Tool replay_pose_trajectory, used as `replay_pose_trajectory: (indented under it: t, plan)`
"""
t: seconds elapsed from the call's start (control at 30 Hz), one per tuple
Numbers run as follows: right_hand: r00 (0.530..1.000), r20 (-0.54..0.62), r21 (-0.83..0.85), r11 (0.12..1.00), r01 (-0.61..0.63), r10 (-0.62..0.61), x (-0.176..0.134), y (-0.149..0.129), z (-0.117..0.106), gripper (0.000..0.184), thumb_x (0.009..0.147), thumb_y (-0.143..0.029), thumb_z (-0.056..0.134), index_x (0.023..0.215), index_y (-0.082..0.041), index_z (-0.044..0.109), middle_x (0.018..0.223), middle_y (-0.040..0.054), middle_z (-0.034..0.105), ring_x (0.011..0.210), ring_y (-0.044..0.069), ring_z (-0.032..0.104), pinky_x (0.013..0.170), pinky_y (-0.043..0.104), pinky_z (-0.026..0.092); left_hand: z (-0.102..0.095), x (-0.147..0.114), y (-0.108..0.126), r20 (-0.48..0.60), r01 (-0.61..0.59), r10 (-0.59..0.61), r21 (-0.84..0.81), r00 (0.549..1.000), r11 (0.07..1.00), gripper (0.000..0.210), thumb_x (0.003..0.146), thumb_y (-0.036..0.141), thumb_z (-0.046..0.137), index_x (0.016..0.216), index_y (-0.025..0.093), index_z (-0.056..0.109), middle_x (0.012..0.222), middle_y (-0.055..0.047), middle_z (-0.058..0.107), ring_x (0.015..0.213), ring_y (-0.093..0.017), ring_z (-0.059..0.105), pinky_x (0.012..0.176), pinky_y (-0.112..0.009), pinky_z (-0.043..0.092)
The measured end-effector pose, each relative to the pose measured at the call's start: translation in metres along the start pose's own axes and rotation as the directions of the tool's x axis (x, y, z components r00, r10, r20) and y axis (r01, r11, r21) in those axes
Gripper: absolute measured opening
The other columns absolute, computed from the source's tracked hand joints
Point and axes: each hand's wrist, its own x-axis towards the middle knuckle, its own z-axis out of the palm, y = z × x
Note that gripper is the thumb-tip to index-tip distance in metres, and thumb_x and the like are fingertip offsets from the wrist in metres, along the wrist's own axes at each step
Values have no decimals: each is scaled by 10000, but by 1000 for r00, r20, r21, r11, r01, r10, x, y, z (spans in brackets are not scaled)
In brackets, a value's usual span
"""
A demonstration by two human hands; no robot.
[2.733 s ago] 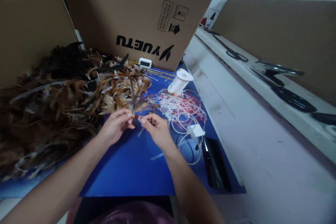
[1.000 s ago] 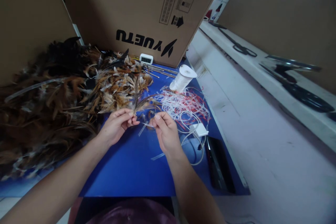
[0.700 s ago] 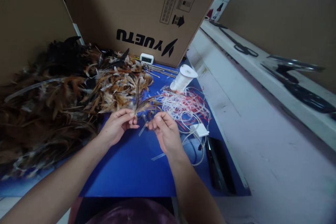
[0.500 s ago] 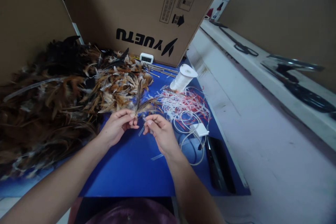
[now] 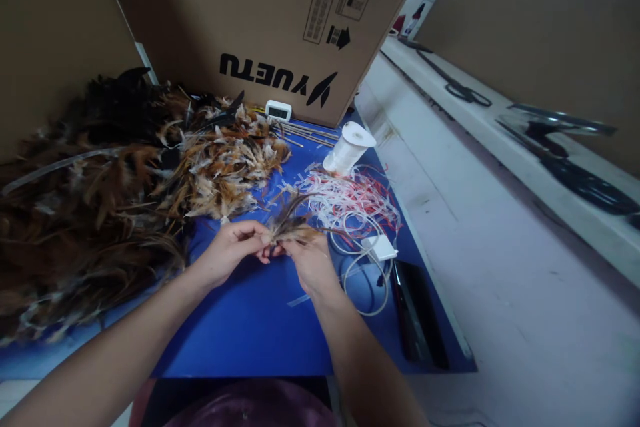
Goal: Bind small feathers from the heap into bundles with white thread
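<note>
A small bunch of brown feathers (image 5: 293,230) is pinched at its base between the thumb and fingers of my left hand (image 5: 237,250). Its tips fan out to the right, over part of my right hand (image 5: 311,260). That hand's thumb and fingers are closed at the same base, touching the left fingertips. Whatever lies between the right fingers is hidden. To the left, a big heap of brown and black feathers (image 5: 100,213) covers the blue tabletop (image 5: 250,333), with a paler feather pile (image 5: 225,167) behind my left hand.
A white spool (image 5: 349,150) stands behind tangled red and white strips (image 5: 350,197). Near it lie a white cable (image 5: 367,312), a white adapter (image 5: 381,247) and a dark glossy object (image 5: 420,313). Thin sticks (image 5: 310,133) and a small digital display (image 5: 278,111) sit before a cardboard box (image 5: 250,13).
My left hand has shifted right with the feathers, which now lean more to the right. My right hand has come up against their base; before, the two hands were slightly apart.
</note>
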Motion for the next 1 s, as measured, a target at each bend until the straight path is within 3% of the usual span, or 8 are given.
replay_pose_trajectory:
  t: [0.13,0.27,0.47,0.6,0.77,0.87,1.0]
  plan:
    - [999,49,35,999,19,-20,0,1,2,146,678,-204,692,548,-216,626,539,-35,607,485,121,535,484,245,433,1,-1,-1,57,22,-25,43,998,999,168,742,291,731,691,134,706,680,-47,676,567,-110,586,556,-220,502]
    - [999,48,95,995,-3,-2,-1,1,2,103,650,-236,740,627,-213,642,560,-33,611,508,126,536,501,256,423,3,-2,0,47,72,-74,31,996,997,186,717,301,746,680,125,698,685,-58,667,557,-113,567,539,-232,508]
    - [998,21,163,985,-55,52,-1,-2,4,206,563,-261,805,650,-206,626,561,-32,617,492,126,513,503,272,410,2,-1,0,71,110,-110,-6,991,994,152,718,266,741,665,129,702,679,-53,659,535,-98,547,511,-215,494]
    - [997,49,158,985,-65,58,0,-2,5,194,591,-281,791,732,-212,677,576,-26,620,485,124,503,496,271,403,1,-1,-2,69,134,-132,-24,989,991,139,714,256,740,669,129,702,667,-48,659,531,-95,547,510,-210,489]
    - [994,91,122,990,-65,54,-2,0,2,91,631,-263,734,592,-208,673,546,-13,607,483,129,509,516,277,414,0,0,-3,62,153,-150,-49,987,987,142,709,261,744,668,135,692,656,-45,665,524,-92,553,518,-208,490]
    - [995,92,56,998,-36,31,-2,2,0,189,656,-214,680,477,-201,620,529,-3,605,524,139,545,549,276,425,-1,0,-3,45,154,-152,-62,987,986,145,704,262,747,657,139,688,618,-30,644,515,-90,548,517,-206,488]
    - [995,94,-10,1000,26,-25,-2,5,-3,236,691,-184,661,464,-200,599,547,-2,615,562,146,574,583,283,441,0,0,-3,25,150,-149,-73,989,986,167,698,273,752,638,138,676,591,-22,623,512,-91,545,512,-204,480]
